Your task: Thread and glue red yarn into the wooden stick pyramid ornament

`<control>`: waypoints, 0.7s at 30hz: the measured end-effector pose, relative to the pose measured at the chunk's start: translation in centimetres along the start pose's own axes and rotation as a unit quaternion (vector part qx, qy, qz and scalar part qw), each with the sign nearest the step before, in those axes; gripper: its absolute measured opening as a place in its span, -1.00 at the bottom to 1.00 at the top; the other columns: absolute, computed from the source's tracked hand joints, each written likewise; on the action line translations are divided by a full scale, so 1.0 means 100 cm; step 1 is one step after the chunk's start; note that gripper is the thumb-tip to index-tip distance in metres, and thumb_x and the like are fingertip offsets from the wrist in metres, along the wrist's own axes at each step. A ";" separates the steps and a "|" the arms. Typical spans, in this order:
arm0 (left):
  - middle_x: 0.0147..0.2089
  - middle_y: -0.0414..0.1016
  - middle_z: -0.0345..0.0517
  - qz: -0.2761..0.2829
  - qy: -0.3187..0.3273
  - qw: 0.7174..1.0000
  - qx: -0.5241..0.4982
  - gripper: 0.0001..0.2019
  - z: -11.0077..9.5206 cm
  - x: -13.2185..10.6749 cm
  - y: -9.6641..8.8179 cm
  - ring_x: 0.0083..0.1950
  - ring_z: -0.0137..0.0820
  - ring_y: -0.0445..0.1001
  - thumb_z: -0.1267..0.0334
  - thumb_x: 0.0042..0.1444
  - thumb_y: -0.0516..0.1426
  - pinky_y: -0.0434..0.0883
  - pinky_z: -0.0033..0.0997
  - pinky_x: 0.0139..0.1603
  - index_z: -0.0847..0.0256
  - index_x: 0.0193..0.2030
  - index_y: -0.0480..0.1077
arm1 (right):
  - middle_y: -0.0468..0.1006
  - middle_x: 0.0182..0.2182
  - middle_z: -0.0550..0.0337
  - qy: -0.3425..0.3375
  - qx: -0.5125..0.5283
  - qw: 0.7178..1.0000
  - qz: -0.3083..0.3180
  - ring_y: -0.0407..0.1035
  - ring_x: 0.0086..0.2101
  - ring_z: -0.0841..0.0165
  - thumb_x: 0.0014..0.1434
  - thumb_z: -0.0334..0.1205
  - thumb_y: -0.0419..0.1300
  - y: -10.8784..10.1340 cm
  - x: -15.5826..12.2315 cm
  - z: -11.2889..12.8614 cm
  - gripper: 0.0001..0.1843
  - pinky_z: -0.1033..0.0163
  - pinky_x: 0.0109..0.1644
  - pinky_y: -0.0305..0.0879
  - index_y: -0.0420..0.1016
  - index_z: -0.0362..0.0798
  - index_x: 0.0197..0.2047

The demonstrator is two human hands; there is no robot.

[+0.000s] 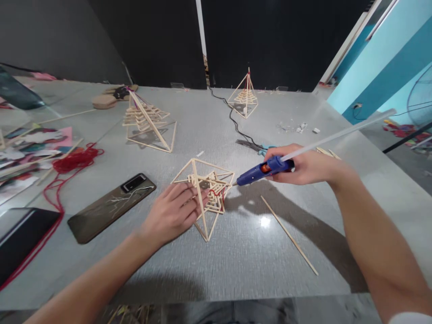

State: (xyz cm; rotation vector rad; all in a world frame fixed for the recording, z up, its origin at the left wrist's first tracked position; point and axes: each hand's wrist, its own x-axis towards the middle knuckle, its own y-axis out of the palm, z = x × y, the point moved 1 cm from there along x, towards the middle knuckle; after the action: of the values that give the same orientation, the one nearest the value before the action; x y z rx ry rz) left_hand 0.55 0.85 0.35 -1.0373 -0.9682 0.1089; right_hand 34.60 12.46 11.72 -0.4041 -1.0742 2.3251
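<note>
A small pyramid frame of wooden sticks (pixel 216 173) with red thread inside lies on the grey surface at the centre. My left hand (pixel 172 211) rests on its left side, fingers stretched out and pressing the sticks. My right hand (pixel 305 165) is closed around a blue glue gun (pixel 261 170) with a long clear glue stick jutting out behind. The gun's nozzle points left and touches the frame's right edge.
Two more stick pyramids stand farther back (pixel 148 121) (pixel 245 96). A dark phone (pixel 111 207) lies left of my hand, red yarn (pixel 76 159) beyond it. A loose stick (pixel 288 234) lies to the right. Scissors (pixel 253 145) and a black cord (pixel 232 119) lie behind.
</note>
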 end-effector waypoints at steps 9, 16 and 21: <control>-0.04 0.75 -0.03 -0.063 -0.031 0.995 -0.072 -0.68 -0.003 0.003 0.003 -0.03 -0.24 0.68 0.49 0.32 0.27 0.65 -0.13 0.09 0.17 0.16 0.54 | 0.48 -0.47 0.31 -0.076 -0.006 0.997 -0.030 0.25 -0.47 0.45 0.18 -0.29 0.25 0.026 0.019 -0.003 -0.97 0.33 -0.41 0.13 0.53 -0.04 -0.28; -0.14 0.71 -0.09 -0.048 -0.047 0.993 -0.092 -0.90 0.009 0.004 -0.013 -0.10 -0.27 0.67 0.41 0.34 0.30 0.67 -0.19 -0.02 0.16 -0.07 0.53 | 0.60 -0.47 0.28 -0.075 -0.039 0.993 -0.083 0.39 -0.49 0.43 0.16 -0.19 0.34 0.048 0.033 -0.009 -0.87 0.32 -0.37 0.19 0.60 -0.03 -0.23; -0.15 0.74 -0.18 -0.023 -0.016 0.995 -0.096 -0.86 0.014 0.001 -0.012 -0.13 -0.35 0.68 0.42 0.43 0.20 0.66 -0.24 -0.03 0.14 -0.16 0.55 | 0.46 -0.58 0.36 -0.021 -0.053 0.991 -0.122 0.26 -0.57 0.45 0.13 -0.14 0.33 0.056 0.037 0.003 -0.87 0.29 -0.37 0.12 0.56 0.01 -0.26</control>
State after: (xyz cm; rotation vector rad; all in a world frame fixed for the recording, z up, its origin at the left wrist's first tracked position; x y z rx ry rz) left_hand -0.83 1.17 1.50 -1.1912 -1.0457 -0.0068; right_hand 29.53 11.42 7.42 -0.2493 -1.2007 2.0749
